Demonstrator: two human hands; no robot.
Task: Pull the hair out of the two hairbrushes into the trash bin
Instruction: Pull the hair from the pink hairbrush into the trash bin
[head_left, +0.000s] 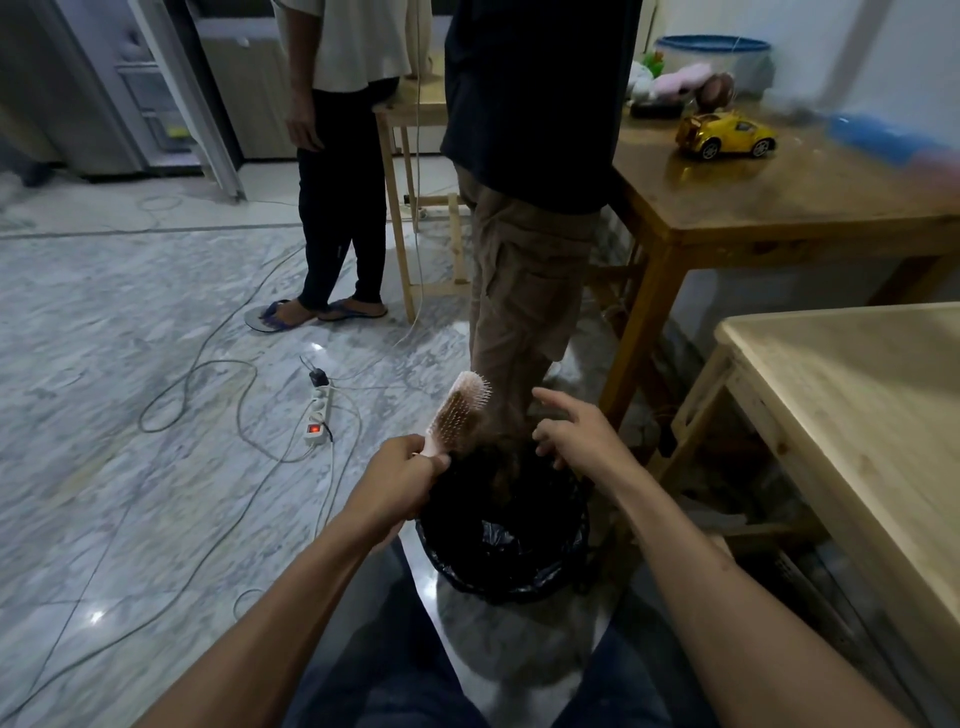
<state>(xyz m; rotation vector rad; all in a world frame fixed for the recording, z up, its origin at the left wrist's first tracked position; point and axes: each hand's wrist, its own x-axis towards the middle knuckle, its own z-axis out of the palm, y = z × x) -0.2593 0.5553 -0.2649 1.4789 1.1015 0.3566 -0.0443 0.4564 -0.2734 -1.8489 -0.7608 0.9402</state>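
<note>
Marble floor, lined trash bin (501, 566). My left hand (397, 480) clamps pink hairbrush (457, 413) handle; right hand (574, 434) spread, empty. Hair: light, soft; pinch near bristles.

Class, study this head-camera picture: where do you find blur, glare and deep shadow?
Head view: a blue object at the upper right is smeared by motion blur; glare spots shine on the marble floor; the bin interior is nearly black, so hair there is hard to see; wide-angle distortion bends the edges.

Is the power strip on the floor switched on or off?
On. The rocker switch at the near end of the white power strip glows red, and a black plug sits in its far socket.
</note>
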